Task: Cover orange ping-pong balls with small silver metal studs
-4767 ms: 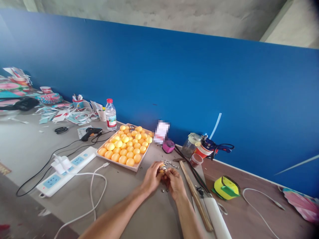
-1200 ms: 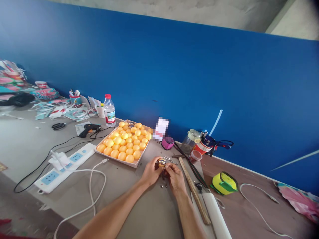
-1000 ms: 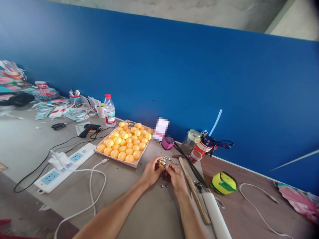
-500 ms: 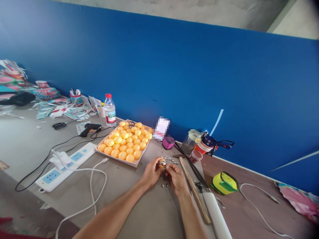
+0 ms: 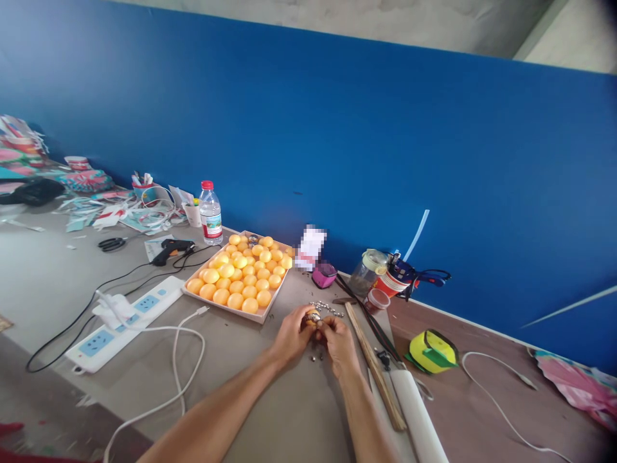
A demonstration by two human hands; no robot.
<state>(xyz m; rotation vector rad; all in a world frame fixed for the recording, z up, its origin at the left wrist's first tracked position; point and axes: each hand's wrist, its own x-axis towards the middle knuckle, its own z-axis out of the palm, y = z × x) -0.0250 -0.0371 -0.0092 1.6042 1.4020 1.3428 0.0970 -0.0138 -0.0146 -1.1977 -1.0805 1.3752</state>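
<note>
My left hand is closed around an orange ball with shiny metallic pieces on its surface. The thumb and fingers of my right hand pinch together against the ball's right side; whatever lies between those fingertips is too small to make out. Just beyond both hands is a cluster of small silver beads, and a few loose beads lie closer to me under the fingers. Left of the hands, a shallow box holds many orange ping-pong balls.
A hammer and a white roll lie to the right. Behind stand a purple tape-like item, a lidded jar and a yellow-green item. Leftward are a water bottle, glue gun and power strip.
The view has shifted very slightly. Both hands stay at the ball, with the right fingertips drawn a little closer against it.
</note>
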